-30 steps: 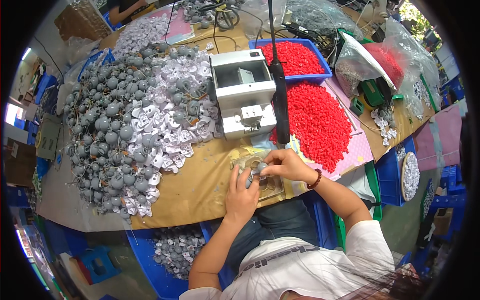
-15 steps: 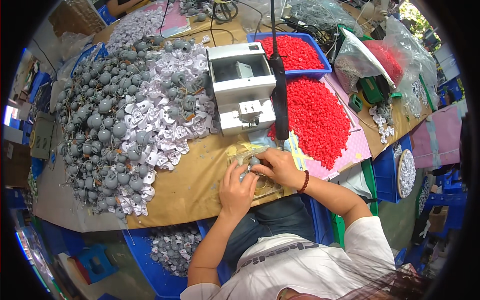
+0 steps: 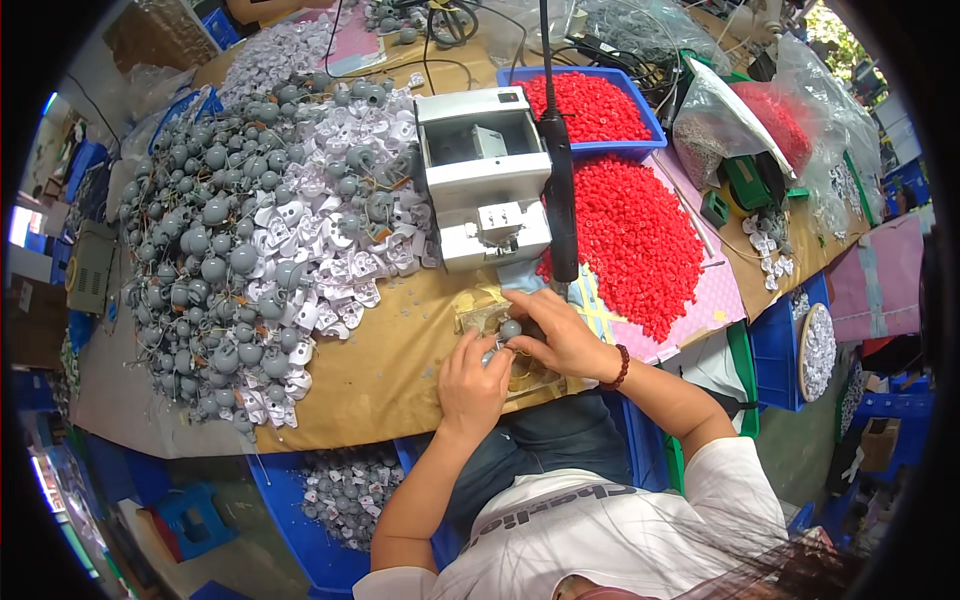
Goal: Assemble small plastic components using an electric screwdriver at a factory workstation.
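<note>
My left hand bends its fingers around the lower left of a small grey ball-shaped part and steadies it. My right hand, with a dark red bead bracelet at the wrist, has its thumb at the lower edge of this part. Its index finger reaches out past the ball's far side. Beneath both hands lies a pale, clear-looking block fixture, fixed to the table with yellowish tape. The fingers hide the underside of the part and the exact contact points.
Just beyond my hands stands a white machine beside a black upright rod. Grey balls with wires and white plastic pieces heap up leftward. Red pieces are piled right, below a blue tray.
My right index finger has moved off the ball and stretched outward, so more of the ball shows. The left hand stays nearly where it was.
</note>
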A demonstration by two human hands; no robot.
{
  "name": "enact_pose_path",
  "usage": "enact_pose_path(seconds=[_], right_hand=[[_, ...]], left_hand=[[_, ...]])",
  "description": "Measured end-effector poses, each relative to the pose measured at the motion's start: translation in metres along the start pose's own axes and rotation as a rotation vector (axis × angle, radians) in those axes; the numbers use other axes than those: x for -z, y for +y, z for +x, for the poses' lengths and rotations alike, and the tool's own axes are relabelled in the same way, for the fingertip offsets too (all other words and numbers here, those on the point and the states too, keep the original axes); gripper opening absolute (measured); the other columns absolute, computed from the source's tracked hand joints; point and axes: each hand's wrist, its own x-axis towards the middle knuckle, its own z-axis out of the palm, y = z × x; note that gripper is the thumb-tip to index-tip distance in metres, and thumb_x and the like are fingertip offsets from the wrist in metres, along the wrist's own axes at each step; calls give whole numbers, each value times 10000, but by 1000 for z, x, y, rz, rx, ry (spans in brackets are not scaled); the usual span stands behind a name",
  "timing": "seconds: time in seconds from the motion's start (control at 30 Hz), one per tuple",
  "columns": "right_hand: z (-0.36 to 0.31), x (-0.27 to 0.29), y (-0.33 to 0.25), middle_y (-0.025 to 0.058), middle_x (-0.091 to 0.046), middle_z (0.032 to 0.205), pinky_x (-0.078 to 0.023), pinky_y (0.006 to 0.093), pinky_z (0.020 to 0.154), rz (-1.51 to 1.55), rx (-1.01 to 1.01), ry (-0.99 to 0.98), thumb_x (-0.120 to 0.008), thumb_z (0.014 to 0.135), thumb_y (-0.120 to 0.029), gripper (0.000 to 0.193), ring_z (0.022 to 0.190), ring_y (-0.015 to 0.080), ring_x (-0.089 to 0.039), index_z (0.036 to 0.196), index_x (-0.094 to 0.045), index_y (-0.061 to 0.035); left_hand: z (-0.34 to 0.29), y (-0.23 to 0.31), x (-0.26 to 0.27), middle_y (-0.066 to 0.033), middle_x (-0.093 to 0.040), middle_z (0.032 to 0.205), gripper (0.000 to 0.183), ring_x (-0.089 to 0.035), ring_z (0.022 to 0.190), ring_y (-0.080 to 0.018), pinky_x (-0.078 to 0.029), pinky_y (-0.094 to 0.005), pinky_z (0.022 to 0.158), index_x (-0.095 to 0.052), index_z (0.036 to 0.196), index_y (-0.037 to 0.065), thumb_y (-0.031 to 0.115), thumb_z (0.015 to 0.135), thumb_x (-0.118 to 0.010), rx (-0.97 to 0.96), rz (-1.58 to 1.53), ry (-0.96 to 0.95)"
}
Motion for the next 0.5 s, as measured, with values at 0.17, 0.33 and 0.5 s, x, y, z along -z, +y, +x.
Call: enact_pose_path(seconds=[0.17,0.33,0.5], right_hand=[[-12,-4,7,103,-635,1186,-598,341,847,920,-455,5,-716,971,-76,521,992,195,-691,1432,-491,12],[-10,6,9,82,-628,1147,-623,350,870,1100,-593,-94,-703,975,-39,447,986,186,-707,1381,-527,22],[0,0,7,77,-654,942,-567,340,797,259,-211,-12,-819,864,-118,429,909,219,-667,1248,-648,-29]], left_hand=[[0,2,0,-79,-654,1008,139,-674,1106,-339,-533,-453,855,-753,951,120,117,821,-803,14,8,-15],[0,3,-2,-79,-653,1013,131,-674,1118,-340,-529,-453,856,-737,942,116,112,827,-798,25,3,-19],[-3,0,-4,-71,-656,1051,98,-660,1160,-330,-514,-458,868,-715,932,112,130,856,-774,27,-14,-26]])
